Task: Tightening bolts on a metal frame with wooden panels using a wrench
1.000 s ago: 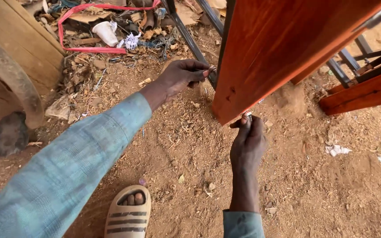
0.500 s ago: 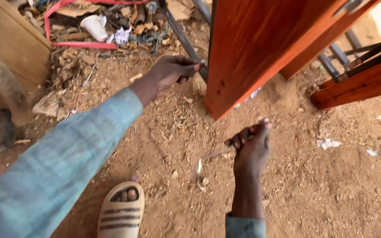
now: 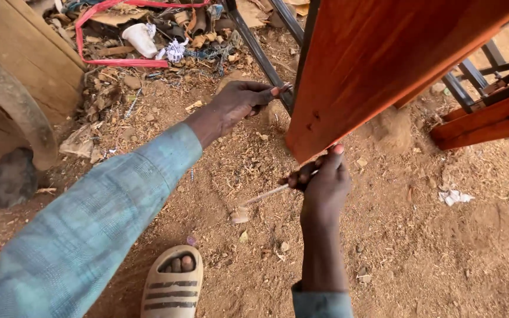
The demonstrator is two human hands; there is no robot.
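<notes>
Below the red-brown panel (image 3: 384, 65) (lower corner), right-hand fingers (image 3: 331, 162) pinch a thin stick (image 3: 263, 195).

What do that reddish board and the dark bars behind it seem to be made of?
The reddish board looks like stained, glossy wood: faint grain and sheen show. The dark bars look like painted metal, judging by their thin, straight, angular shape, though that is less sure.

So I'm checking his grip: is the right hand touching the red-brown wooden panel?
Touching. Head view shows the right hand with its thumb tip against the wooden panel at its lower corner.
</notes>
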